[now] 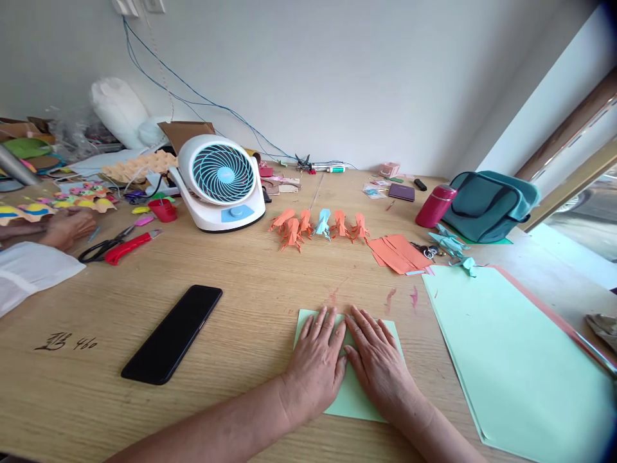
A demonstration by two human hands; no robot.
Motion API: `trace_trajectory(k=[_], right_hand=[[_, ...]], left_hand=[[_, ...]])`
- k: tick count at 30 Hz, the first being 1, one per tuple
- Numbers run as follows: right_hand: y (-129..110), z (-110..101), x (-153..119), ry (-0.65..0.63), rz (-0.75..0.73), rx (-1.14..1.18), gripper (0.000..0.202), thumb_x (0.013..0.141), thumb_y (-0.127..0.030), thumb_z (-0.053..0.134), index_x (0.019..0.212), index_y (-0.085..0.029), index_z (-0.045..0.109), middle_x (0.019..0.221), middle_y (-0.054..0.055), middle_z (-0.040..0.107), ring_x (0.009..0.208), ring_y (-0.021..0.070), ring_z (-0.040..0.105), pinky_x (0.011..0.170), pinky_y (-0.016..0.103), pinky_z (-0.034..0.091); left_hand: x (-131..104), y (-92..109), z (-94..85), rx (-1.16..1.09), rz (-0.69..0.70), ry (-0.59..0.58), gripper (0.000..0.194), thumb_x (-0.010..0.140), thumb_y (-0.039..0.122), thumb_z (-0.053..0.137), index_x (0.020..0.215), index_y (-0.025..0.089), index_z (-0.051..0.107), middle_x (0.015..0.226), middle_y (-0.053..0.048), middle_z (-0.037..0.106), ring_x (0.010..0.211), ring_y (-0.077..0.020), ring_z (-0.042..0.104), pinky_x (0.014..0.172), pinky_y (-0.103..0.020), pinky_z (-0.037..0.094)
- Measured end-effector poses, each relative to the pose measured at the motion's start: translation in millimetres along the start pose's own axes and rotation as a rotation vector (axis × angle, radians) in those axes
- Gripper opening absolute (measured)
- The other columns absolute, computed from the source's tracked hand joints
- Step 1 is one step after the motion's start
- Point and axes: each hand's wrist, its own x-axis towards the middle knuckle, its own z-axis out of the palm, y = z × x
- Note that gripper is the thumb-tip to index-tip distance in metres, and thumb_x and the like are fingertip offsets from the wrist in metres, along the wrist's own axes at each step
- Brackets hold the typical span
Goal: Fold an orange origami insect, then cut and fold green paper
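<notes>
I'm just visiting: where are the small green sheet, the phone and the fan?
Small green sheet [353,395]: head view, on its bare lower part.
Phone [172,334]: head view, on the middle of its black screen.
Fan [225,175]: head view, on the centre of its round front.

Number: I read "460", handwritten in black on the counter, at the near left, left of the black phone.
Mark beside the number: just left of "460" I see a larger handwritten character in the same black; from my screen I cannot read it surely.
Fan hub: any lettering on the fan is too small for me.
</notes>
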Motion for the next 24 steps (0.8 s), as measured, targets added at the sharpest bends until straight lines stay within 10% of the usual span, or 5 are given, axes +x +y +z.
trace_trajectory(k=[24], right_hand=[[37.2,9.8,-20.5,0.074,0.167,-0.088,0.062,0.104,-0.045,0.031,0.152,-0.005,0.035,0.158,0.021,0.035,0.148,0.0304,0.032,0.117,0.053,0.034]], left_hand=[[-11.4,-10.8,-12.9,0.105,-0.131,-0.02,0.065,0.099,0.044,0.043,0.155,0.012,0.032,0.163,-0.024,0.019,0.151,-0.0397,0.017,0.119,-0.056,0.026]])
